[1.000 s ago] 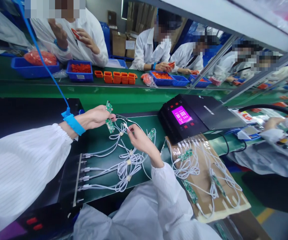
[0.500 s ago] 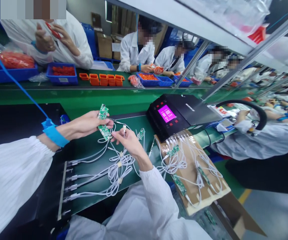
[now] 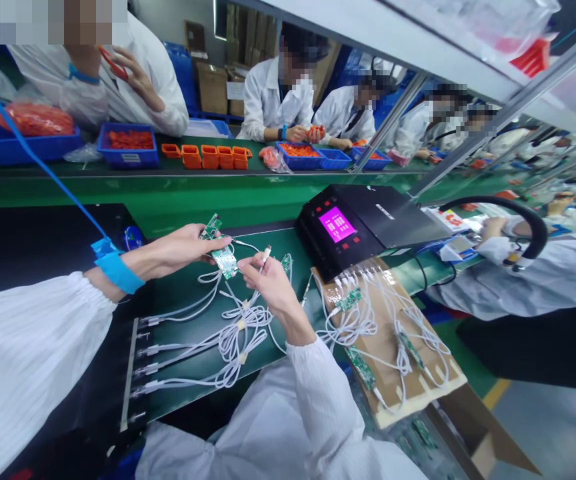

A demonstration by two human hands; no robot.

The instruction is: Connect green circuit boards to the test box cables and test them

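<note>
My left hand (image 3: 193, 247) is closed on a pair of green circuit boards: the upper board (image 3: 211, 227) sticks out past the fingers, and the lower board (image 3: 225, 263) lies under the thumb. Between the fingers of my right hand (image 3: 274, 285), also closed, a white cable plug (image 3: 267, 253) points upward. Its thumb and fingertips are at the lower board's right edge, seemingly touching it. A thin lead with a metal tip (image 3: 238, 242) runs beside the boards. Below both hands, bundled white cables (image 3: 241, 333) lie on the green table. Another small board (image 3: 287, 263) sits behind my right hand.
A black tester with a lit pink screen (image 3: 337, 224) stands to the right. Cabled boards rest on a cardboard sheet (image 3: 383, 347) before it. White cables plug into a metal strip (image 3: 129, 373) at left. Across the line, co-workers sit behind blue bins (image 3: 128, 157) and orange cups (image 3: 211, 157).
The boards in my left hand have turned, and the lower one now shows a paler, broader face. My right hand has shifted slightly right, its cable plug tilting. The view has moved a little.
</note>
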